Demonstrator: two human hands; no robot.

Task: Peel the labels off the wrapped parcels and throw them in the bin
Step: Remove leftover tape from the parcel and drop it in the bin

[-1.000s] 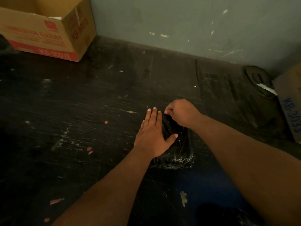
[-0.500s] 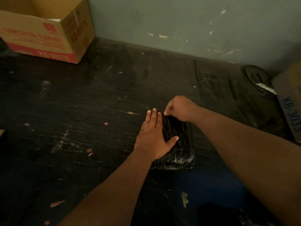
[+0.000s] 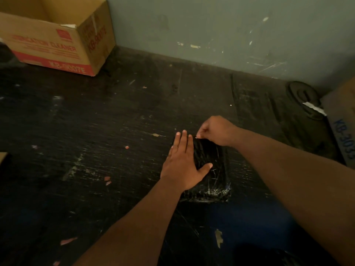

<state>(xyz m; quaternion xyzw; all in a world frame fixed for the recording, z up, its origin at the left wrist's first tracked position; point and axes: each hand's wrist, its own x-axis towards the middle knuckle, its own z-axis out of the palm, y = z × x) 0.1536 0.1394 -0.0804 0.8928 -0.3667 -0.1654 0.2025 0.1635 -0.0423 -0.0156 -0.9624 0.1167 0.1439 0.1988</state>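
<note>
A small parcel (image 3: 212, 181) wrapped in shiny black plastic lies on the dark worktop (image 3: 96, 141), right of centre. My left hand (image 3: 182, 164) rests flat on its left half, fingers spread and pointing away from me. My right hand (image 3: 217, 131) is bunched at the parcel's far edge, thumb and fingertips pinched together on the wrap there. Whether a label is between those fingers I cannot tell; no label shows on the visible wrap.
An open cardboard box (image 3: 57, 41) with red print stands at the back left against the grey-green wall. A second carton (image 3: 342, 131) sits at the right edge, with a dark round object (image 3: 303, 98) beside it. Small paper scraps (image 3: 107, 179) dot the worktop.
My right hand has shifted slightly farther along the parcel's far edge, uncovering more of the black wrap. The left hand stays flat on the parcel.
</note>
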